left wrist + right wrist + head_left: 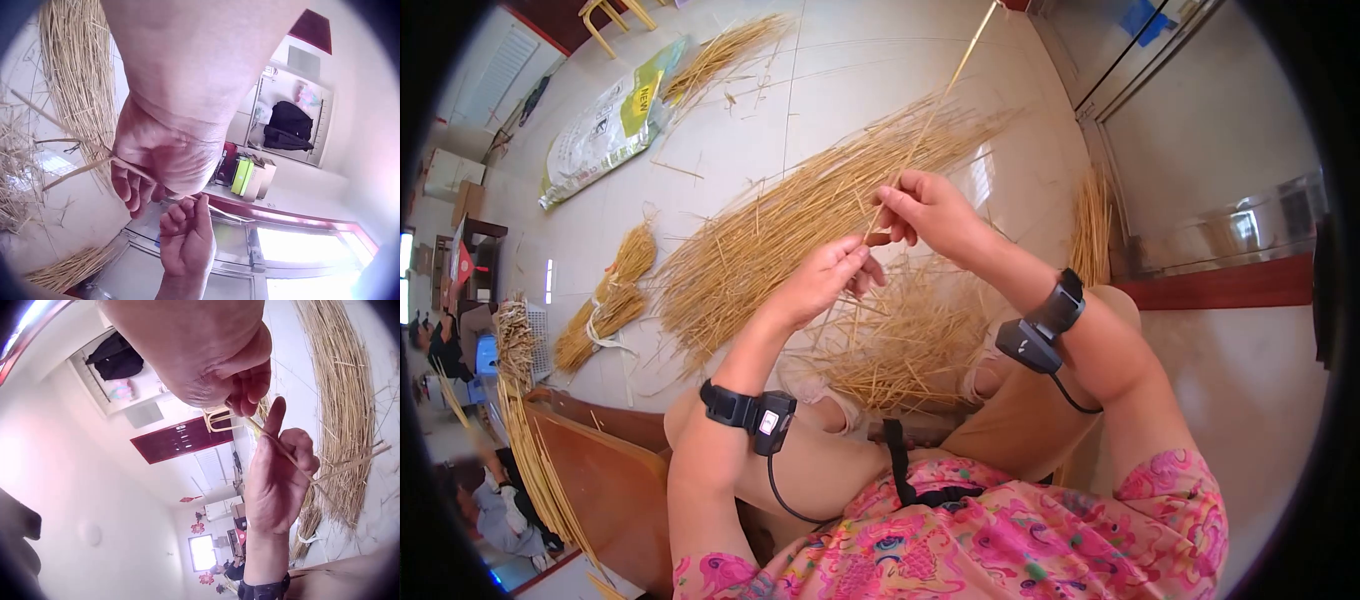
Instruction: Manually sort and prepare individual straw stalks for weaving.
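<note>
A long straw stalk point(968, 58) slants up and away, with both hands at its lower part. My left hand point(825, 278) pinches it between thumb and forefinger, the other fingers loosely bent. Just above and to the right, my right hand point(935, 210) pinches the same stalk between thumb and fingertips. In the right wrist view the stalk point(294, 461) crosses the left hand's fingers point(299, 442), and a side piece forks off near its lower end. The left wrist view shows the right hand point(187, 244) close beyond the left. Beneath both lies a wide layer of straw point(770, 230).
Loose, broken straw point(900, 350) is heaped between the feet. A tied straw bundle point(605, 305) and a printed plastic bag point(605, 135) lie on the tiles to the left. More straw point(1090, 235) leans by the door at right. A wooden panel point(600, 465) stands near my left knee.
</note>
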`<state>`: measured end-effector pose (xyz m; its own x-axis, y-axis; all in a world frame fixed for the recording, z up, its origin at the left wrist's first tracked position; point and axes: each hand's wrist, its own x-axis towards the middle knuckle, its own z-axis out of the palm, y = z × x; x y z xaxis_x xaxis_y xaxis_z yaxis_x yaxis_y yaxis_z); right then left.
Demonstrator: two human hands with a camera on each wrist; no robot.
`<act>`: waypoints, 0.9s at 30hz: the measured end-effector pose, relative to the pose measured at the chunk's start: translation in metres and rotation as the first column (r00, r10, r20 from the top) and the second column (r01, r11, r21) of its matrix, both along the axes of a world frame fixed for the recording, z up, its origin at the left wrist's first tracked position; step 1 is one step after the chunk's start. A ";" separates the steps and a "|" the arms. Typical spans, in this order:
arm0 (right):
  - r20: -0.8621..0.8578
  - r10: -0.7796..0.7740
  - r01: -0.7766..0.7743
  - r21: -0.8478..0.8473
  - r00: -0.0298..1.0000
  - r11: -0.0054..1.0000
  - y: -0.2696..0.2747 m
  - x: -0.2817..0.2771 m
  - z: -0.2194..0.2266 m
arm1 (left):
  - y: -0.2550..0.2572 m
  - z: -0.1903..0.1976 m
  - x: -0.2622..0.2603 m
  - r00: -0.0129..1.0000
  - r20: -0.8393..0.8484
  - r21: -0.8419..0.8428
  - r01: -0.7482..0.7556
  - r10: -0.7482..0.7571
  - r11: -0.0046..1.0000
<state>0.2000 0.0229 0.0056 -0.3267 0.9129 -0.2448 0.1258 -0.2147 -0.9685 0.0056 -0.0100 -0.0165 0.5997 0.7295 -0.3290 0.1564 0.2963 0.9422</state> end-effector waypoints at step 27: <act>0.138 -0.141 0.143 -0.008 0.980 0.990 0.003 0.034 0.019 | -0.014 -0.005 0.005 0.991 -0.127 0.163 0.065 -0.044 0.984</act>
